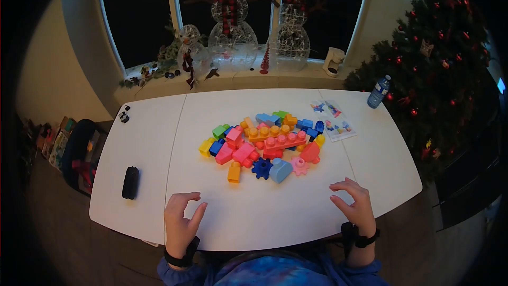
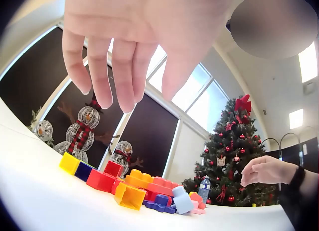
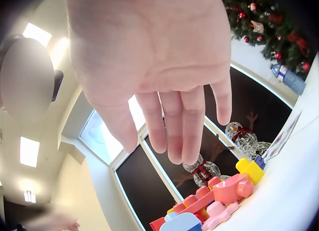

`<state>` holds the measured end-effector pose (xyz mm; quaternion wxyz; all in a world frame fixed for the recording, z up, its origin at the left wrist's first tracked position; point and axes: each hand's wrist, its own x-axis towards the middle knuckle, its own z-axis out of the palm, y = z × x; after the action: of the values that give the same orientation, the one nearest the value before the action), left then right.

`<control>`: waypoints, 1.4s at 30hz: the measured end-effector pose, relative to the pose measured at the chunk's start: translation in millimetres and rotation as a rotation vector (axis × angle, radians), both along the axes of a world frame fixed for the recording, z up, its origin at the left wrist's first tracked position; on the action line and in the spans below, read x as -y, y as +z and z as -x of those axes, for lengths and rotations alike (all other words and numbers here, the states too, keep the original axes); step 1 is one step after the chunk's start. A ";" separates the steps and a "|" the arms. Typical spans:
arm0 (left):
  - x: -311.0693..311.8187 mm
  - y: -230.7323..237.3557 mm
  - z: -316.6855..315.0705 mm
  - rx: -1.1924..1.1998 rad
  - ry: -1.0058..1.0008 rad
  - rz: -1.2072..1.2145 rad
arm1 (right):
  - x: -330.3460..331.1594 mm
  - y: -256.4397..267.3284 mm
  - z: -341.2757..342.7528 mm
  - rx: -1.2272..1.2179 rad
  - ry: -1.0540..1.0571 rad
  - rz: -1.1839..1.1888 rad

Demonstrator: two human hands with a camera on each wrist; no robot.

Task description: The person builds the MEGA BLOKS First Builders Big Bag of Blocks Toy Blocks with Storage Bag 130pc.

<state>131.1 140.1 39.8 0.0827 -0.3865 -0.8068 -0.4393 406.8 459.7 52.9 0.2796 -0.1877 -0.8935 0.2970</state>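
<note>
Both hands hover over the near part of the white table (image 1: 248, 217), on either side of a heap of plastic building blocks, and neither holds anything. My left hand (image 1: 181, 221) has its fingers relaxed and thumb apart, nearest to an orange block (image 1: 234, 172). On the other side, my right hand (image 1: 355, 206) is held the same way, nearest to a pink gear (image 1: 299, 166) and a coral rounded block (image 1: 311, 152). At the heap's front edge lie a dark blue gear (image 1: 261, 168) and a light blue block (image 1: 280, 170). Two long studded bars, one orange (image 1: 272, 133), one coral (image 1: 284, 142), lie on top.
A picture sheet (image 1: 338, 124) lies behind the heap at right, with a water bottle (image 1: 379, 92) at the far right corner. A black case (image 1: 130, 182) and small black items (image 1: 124, 114) are on the left. Wire snowmen (image 1: 231, 18) and a decorated tree (image 1: 423, 69) stand beyond.
</note>
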 end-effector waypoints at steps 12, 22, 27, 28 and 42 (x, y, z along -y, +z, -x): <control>-83.4 8.2 77.6 -0.289 -0.310 0.248 | 6.5 -1.1 9.9 -0.026 0.035 0.055; -135.3 -32.6 102.7 -0.366 -0.374 0.397 | 7.8 -1.3 9.3 -0.012 0.030 0.061; -143.1 -39.7 108.0 -0.446 -0.376 0.396 | 6.8 -2.1 8.7 -0.002 0.030 0.062; -145.5 -37.7 108.6 -0.462 -0.370 0.407 | 6.6 -2.5 9.0 -0.001 0.031 0.065; -174.1 -29.9 126.3 -0.250 -0.251 0.254 | 6.2 -7.4 11.3 0.013 0.048 0.074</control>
<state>4.8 314.2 9.9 0.0775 -0.5428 -0.7845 -0.2897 395.5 453.4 45.4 0.2594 -0.1785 -0.8881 0.3350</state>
